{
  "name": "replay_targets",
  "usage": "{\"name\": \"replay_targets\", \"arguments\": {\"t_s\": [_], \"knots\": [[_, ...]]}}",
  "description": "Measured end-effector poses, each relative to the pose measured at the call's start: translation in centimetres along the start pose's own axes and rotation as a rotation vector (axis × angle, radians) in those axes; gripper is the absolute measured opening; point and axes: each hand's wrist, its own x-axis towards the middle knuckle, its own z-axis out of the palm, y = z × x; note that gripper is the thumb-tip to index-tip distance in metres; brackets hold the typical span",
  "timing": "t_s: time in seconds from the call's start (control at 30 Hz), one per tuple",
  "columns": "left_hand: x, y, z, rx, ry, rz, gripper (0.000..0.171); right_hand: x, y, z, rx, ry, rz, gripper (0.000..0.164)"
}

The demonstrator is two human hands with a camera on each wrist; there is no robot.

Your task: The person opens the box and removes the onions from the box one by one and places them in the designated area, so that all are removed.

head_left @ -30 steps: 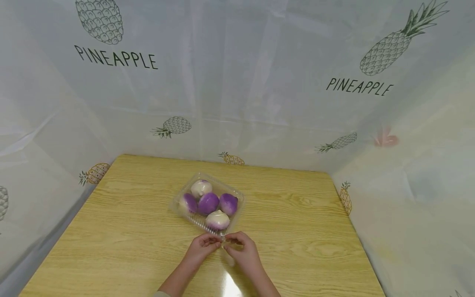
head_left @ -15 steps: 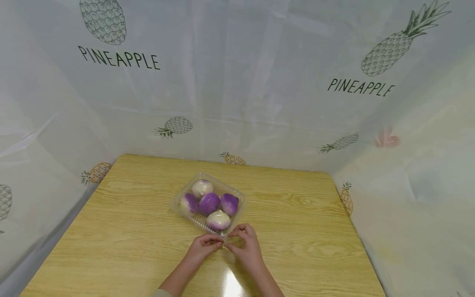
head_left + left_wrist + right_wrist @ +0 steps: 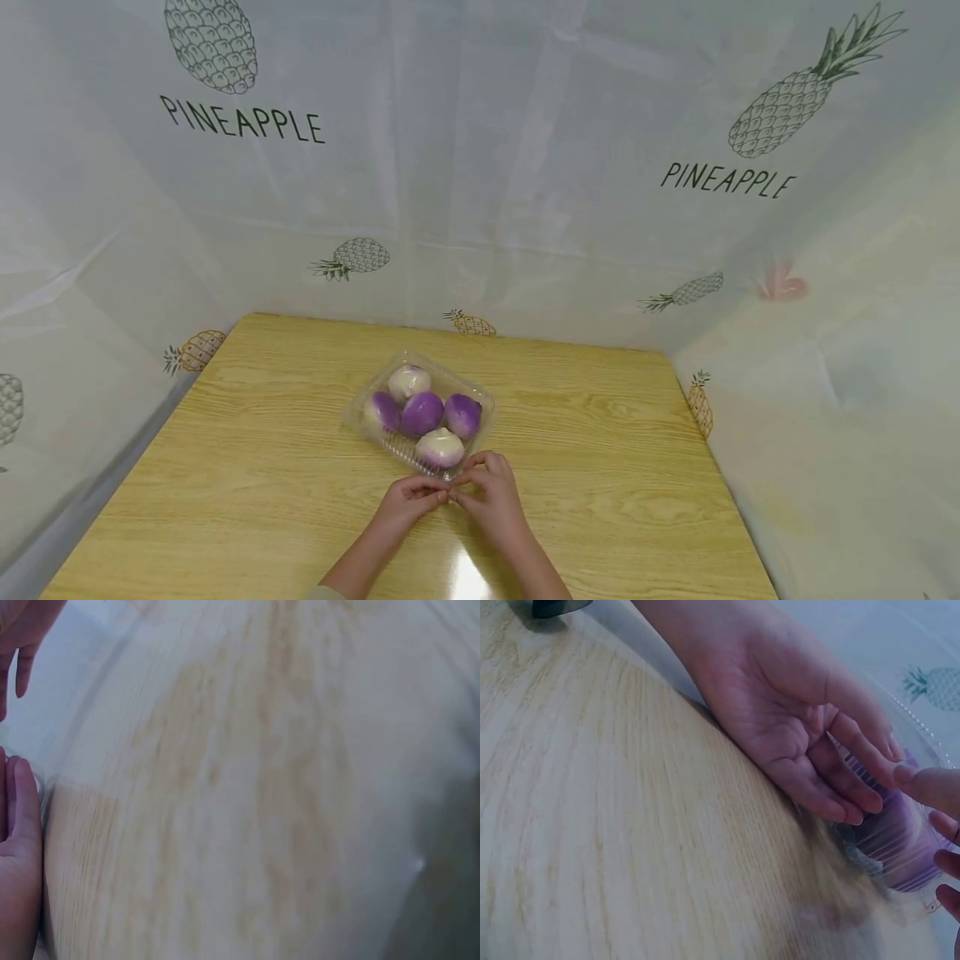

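A clear plastic clamshell container (image 3: 402,450) sits at an angle on the table, holding several purple-and-white turnips (image 3: 423,413). At its near corner my left hand (image 3: 405,502) pinches the edge between thumb and fingers. Right beside it, my right hand (image 3: 493,502) pinches the same corner, thumb below and index finger above. The fingertips of both hands meet there and hide the corner itself. The right wrist view shows the left palm (image 3: 772,727) side-on, with the ribbed container wall (image 3: 900,847) behind. Only parts of hands show at the left edge of the left wrist view.
The wood-grain table (image 3: 600,467) extends to both sides of the container. A pale sheet printed with pineapples (image 3: 480,167) hangs behind the table and along its sides.
My right hand's fingers shift slightly, rising along the container's corner and then closing in toward the left fingertips. The left hand and the container stay nearly in place.
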Motion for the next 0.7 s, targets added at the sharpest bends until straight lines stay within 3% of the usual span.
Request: {"name": "replay_targets", "arguments": {"t_s": [0.13, 0.5, 0.7], "knots": [[-0.12, 0.18, -0.03, -0.014, 0.001, -0.028, 0.021, 0.20, 0.05, -0.04, -0.014, -0.004, -0.030, 0.015], [-0.17, 0.36, 0.11, -0.023, 0.039, -0.059, 0.022, 0.50, -0.25, -0.41, -0.019, -0.065, 0.012, 0.009], [-0.24, 0.38, 0.29, -0.029, 0.094, -0.090, 0.013, 0.59, -0.07, -0.18, -0.011, -0.010, -0.073, 0.010]]}}
